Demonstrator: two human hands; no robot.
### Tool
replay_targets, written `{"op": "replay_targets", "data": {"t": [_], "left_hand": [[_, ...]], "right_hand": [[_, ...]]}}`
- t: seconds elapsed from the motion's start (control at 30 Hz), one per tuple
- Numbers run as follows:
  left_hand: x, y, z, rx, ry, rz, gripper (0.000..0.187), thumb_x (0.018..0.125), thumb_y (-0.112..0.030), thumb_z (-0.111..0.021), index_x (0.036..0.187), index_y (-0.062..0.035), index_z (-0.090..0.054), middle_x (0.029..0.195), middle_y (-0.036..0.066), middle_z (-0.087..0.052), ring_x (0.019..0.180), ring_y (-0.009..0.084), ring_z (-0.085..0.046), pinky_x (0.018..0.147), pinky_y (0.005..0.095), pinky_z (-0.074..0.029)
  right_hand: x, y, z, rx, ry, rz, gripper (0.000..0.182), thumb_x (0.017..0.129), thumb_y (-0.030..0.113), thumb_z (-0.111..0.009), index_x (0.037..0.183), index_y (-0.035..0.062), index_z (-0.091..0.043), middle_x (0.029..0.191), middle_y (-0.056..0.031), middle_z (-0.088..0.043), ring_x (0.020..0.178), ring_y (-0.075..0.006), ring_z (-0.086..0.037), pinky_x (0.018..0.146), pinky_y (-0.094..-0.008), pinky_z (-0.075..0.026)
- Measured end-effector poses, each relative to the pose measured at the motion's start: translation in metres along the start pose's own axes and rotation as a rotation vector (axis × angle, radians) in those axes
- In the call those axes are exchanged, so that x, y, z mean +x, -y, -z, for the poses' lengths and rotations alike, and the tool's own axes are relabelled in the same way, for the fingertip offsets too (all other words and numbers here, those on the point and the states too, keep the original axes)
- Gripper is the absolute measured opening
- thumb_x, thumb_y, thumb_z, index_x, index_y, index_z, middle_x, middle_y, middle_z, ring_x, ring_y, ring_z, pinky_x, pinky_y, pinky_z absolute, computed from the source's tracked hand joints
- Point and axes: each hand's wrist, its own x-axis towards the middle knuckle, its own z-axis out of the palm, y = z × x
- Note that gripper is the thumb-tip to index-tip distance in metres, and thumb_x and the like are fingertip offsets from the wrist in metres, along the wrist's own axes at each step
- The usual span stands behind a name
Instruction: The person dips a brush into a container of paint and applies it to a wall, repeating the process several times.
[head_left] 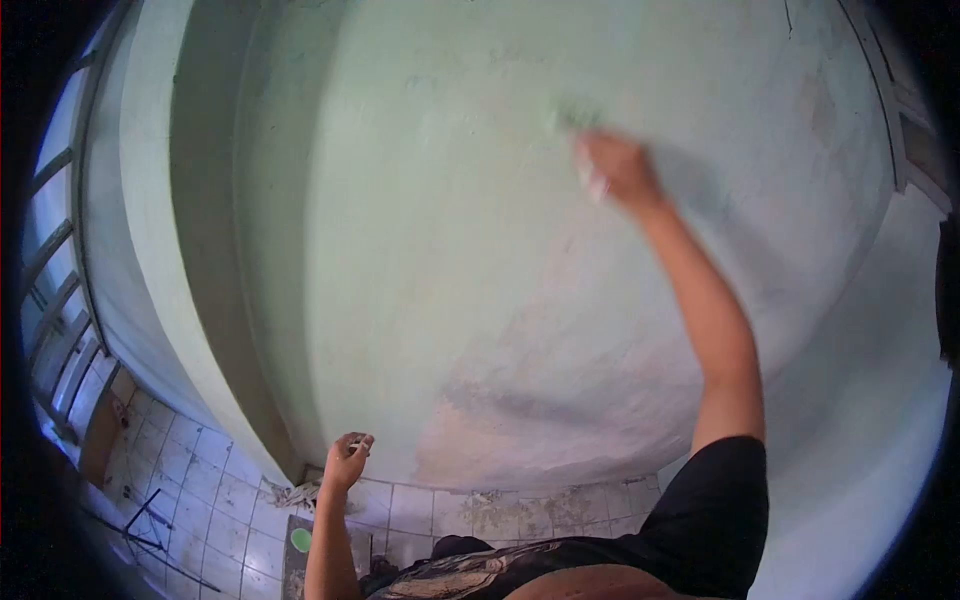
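Observation:
My right hand (618,172) is raised against the wall (440,200), its fingers wrapped round a paintbrush (578,115). Motion blurs the brush, whose greenish bristles meet the wall's surface; a pale part of it shows below my fingers. Light green paint covers much of the wall, while pinkish and greyish patches show at the lower middle and right. Low on the left, my left hand (348,458) is held near the foot of the wall with its fingers curled closed. Something small and pale shows among those fingers, too small to name.
A green-painted pillar (215,250) juts out at the left. Beneath my left arm, a round container of green paint (301,540) stands on the tiled floor (240,520). A crumpled cloth (297,495) lies by the pillar's base. Thin dark rods (150,520) and a barred frame (50,250) are farther left.

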Motion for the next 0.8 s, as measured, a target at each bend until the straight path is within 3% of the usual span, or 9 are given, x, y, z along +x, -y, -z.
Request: {"op": "replay_targets", "data": {"t": [0.13,0.23,0.3,0.37,0.43,0.5,0.63,0.7,0.8], "left_hand": [[0.001,-0.025,-0.007,0.105,0.035,0.018,0.033,0.081,-0.029,-0.058,0.092,0.0021,-0.062,0.075,0.014,-0.062,0.070,0.0198,-0.060,0.066,0.0306,-0.047],[0.018,-0.021,-0.015,0.095,0.077,-0.014,0.033,0.081,-0.028,-0.058,0.092,0.0021,-0.062,0.076,0.014,-0.063,0.071,0.0203,-0.060,0.066,0.0308,-0.047],[0.025,-0.021,-0.022,0.069,0.074,-0.019,0.031,0.081,-0.027,-0.057,0.092,0.0015,-0.063,0.077,0.014,-0.064,0.071,0.0207,-0.061,0.067,0.0312,-0.047],[0.027,-0.022,-0.021,0.074,0.076,-0.080,0.029,0.081,-0.025,-0.057,0.090,0.0007,-0.064,0.077,0.013,-0.064,0.071,0.0208,-0.061,0.066,0.0316,-0.048],[0.039,-0.009,-0.027,0.139,0.019,-0.079,0.025,0.081,-0.022,-0.056,0.088,0.0007,-0.064,0.075,0.012,-0.064,0.068,0.0194,-0.061,0.065,0.0311,-0.048],[0.033,-0.020,-0.030,0.081,-0.025,0.056,0.025,0.081,-0.021,-0.056,0.087,0.0017,-0.064,0.073,0.012,-0.064,0.065,0.0182,-0.061,0.062,0.0309,-0.048],[0.055,0.000,-0.035,-0.079,-0.106,-0.044,0.025,0.081,-0.021,-0.056,0.086,0.0025,-0.064,0.070,0.012,-0.063,0.063,0.0173,-0.060,0.060,0.0306,-0.048],[0.053,-0.011,-0.030,-0.102,-0.212,-0.021,0.027,0.081,-0.023,-0.057,0.085,0.0028,-0.063,0.070,0.012,-0.063,0.062,0.0174,-0.060,0.059,0.0309,-0.047],[0.054,-0.016,-0.027,-0.058,-0.264,-0.003,0.027,0.080,-0.023,-0.058,0.085,0.0037,-0.063,0.070,0.014,-0.063,0.063,0.0188,-0.060,0.059,0.0311,-0.047]], "right_hand": [[-0.092,0.125,-0.042,0.447,0.201,0.155,0.006,0.074,0.012,-0.058,0.080,0.0098,-0.057,0.072,-0.0063,-0.058,0.068,-0.0222,-0.060,0.056,-0.0337,-0.049],[-0.082,0.119,-0.025,0.665,0.403,0.065,0.010,0.075,0.015,-0.061,0.084,0.0109,-0.058,0.072,-0.0080,-0.057,0.068,-0.0236,-0.059,0.057,-0.0334,-0.048],[-0.055,0.082,-0.005,0.746,0.274,-0.100,0.015,0.073,0.018,-0.065,0.085,0.0097,-0.058,0.074,-0.0068,-0.059,0.066,-0.0218,-0.058,0.061,-0.0320,-0.047],[0.007,0.038,0.058,0.745,0.504,-0.528,0.022,0.072,0.022,-0.068,0.084,0.0074,-0.058,0.076,-0.0050,-0.060,0.068,-0.0159,-0.056,0.065,-0.0303,-0.046],[0.057,-0.014,0.113,0.548,0.290,-0.520,0.025,0.068,0.024,-0.072,0.081,0.0076,-0.058,0.075,-0.0031,-0.060,0.072,-0.0102,-0.053,0.067,-0.0284,-0.045],[0.099,-0.081,0.142,0.326,-0.032,-0.442,0.037,0.064,0.035,-0.074,0.086,0.0088,-0.061,0.079,-0.0042,-0.063,0.073,-0.0135,-0.058,0.067,-0.0290,-0.047],[0.180,-0.231,0.213,-0.120,-0.386,-0.381,0.041,0.071,0.040,-0.067,0.100,0.0113,-0.060,0.084,-0.0070,-0.064,0.075,-0.0199,-0.060,0.069,-0.0313,-0.047],[0.198,-0.257,0.233,-0.266,-0.512,-0.305,0.032,0.075,0.034,-0.065,0.101,0.0158,-0.060,0.084,-0.0073,-0.064,0.075,-0.0208,-0.061,0.069,-0.0315,-0.046],[0.195,-0.267,0.220,-0.085,-0.582,-0.289,0.025,0.077,0.028,-0.063,0.100,0.0191,-0.060,0.083,-0.0076,-0.064,0.074,-0.0205,-0.061,0.068,-0.0321,-0.046]]}}
